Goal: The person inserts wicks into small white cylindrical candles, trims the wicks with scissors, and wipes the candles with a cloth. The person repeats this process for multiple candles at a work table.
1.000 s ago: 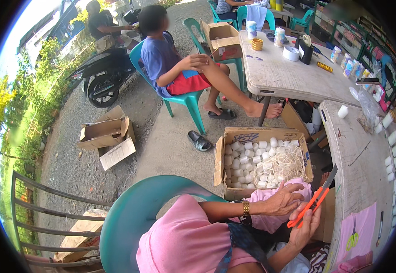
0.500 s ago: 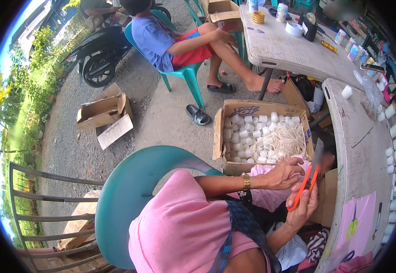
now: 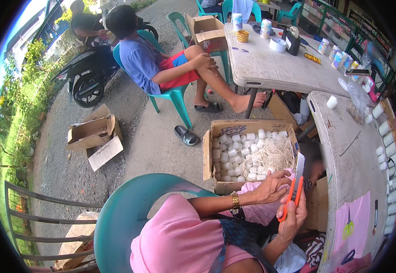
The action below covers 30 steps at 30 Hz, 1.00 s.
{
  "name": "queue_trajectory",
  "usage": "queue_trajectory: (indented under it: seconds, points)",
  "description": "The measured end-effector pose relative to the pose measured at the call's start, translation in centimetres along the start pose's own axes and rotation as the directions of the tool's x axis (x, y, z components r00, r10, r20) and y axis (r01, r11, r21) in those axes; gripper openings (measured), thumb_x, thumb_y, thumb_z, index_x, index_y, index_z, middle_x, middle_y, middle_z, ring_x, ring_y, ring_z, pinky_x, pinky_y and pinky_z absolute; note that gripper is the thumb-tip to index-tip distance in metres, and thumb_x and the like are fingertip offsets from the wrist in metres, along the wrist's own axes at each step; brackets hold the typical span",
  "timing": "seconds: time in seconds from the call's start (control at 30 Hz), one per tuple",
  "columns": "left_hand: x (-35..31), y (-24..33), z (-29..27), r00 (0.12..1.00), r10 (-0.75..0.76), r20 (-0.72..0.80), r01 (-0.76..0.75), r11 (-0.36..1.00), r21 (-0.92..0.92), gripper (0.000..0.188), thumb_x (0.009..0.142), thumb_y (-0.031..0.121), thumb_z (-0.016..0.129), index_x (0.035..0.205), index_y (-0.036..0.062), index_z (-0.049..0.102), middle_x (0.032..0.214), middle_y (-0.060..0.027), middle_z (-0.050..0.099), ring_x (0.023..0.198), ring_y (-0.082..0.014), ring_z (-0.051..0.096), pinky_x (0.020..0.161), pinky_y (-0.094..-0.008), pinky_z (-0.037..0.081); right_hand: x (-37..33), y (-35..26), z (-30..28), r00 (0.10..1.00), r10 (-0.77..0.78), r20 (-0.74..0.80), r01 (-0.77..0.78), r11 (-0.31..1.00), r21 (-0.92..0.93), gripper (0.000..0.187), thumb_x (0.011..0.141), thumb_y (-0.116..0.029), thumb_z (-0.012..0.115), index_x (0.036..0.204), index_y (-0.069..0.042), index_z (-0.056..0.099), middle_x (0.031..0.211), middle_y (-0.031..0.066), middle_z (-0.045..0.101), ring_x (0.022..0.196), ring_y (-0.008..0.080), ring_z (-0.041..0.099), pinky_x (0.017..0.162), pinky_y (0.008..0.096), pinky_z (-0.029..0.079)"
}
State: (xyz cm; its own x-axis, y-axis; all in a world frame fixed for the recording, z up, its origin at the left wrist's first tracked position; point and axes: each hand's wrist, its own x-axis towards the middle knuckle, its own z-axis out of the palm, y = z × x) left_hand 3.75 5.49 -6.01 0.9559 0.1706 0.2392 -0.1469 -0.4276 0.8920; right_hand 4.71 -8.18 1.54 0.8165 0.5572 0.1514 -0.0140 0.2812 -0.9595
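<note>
My right hand [image 3: 293,216] is wrapped round the orange handle of a utility knife [image 3: 293,194]. Its blade is extended and points up and away. Just left of it, my left hand [image 3: 269,189], with a gold watch at the wrist, is held with its fingers apart and bent toward the knife; whether they touch it I cannot tell. Past both hands stands an uncovered cardboard box [image 3: 207,157]. Inside are many short white cylinders [image 3: 227,159] and a tangled heap of off-white string [image 3: 276,154].
At right, a table [image 3: 339,159] bears a pink cloth [image 3: 362,211] with green-handled scissors [image 3: 349,230], and rows of white cylinders [image 3: 390,144]. A second table [image 3: 271,63] holds tape and jars. A seated person [image 3: 143,63], a slipper [image 3: 186,135] and a cardboard box [image 3: 93,132] are beyond.
The whole view has shifted, so the tables and box appear farther left and somewhat lower. My right hand still grips the knife, whose blade looks sharper now; my left fingers are more bent.
</note>
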Motion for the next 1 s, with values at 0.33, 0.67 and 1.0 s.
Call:
queue_trajectory:
  seconds: [0.33,0.67,1.0]
  points:
    - [0.6,3.5,-0.5,0.999,-0.026,0.048,0.054,0.573,-0.818,0.035,0.098,0.034,0.049,0.106,0.0021,0.06,0.094,-0.0015,0.058,0.086,-0.0084,0.053,0.079,-0.0252,0.045,-0.1,0.4,-0.5,0.994,-0.075,-0.081,0.058,0.979,-0.195,0.044,0.098,-0.024,0.042,0.135,-0.001,0.04,0.084,0.0084,0.054,0.052,0.008,0.045,0.046,0.0198,0.036]
    - [0.0,5.4,-1.7,0.996,-0.025,0.087,0.088,0.495,-0.864,0.034,0.095,0.039,0.053,0.106,0.0076,0.061,0.075,0.0063,0.055,0.058,-0.0011,0.039,0.047,-0.0177,0.03,-0.8,0.5,0.5,0.998,-0.061,0.012,0.062,0.986,-0.155,0.051,0.095,-0.026,0.05,0.137,0.001,0.038,0.084,0.009,0.056,0.049,0.0056,0.047,0.041,0.0167,0.034]
    - [0.7,6.1,-2.9,0.986,-0.106,0.126,0.163,0.53,-0.832,0.03,0.095,0.03,0.055,0.109,0.0045,0.063,0.085,0.0011,0.063,0.069,-0.0028,0.051,0.049,-0.0166,0.034,0.1,-0.2,0.3,0.999,-0.04,-0.008,0.038,0.989,-0.144,0.047,0.095,-0.024,0.05,0.135,-0.001,0.042,0.082,0.0073,0.061,0.054,0.0059,0.051,0.049,0.0191,0.04]
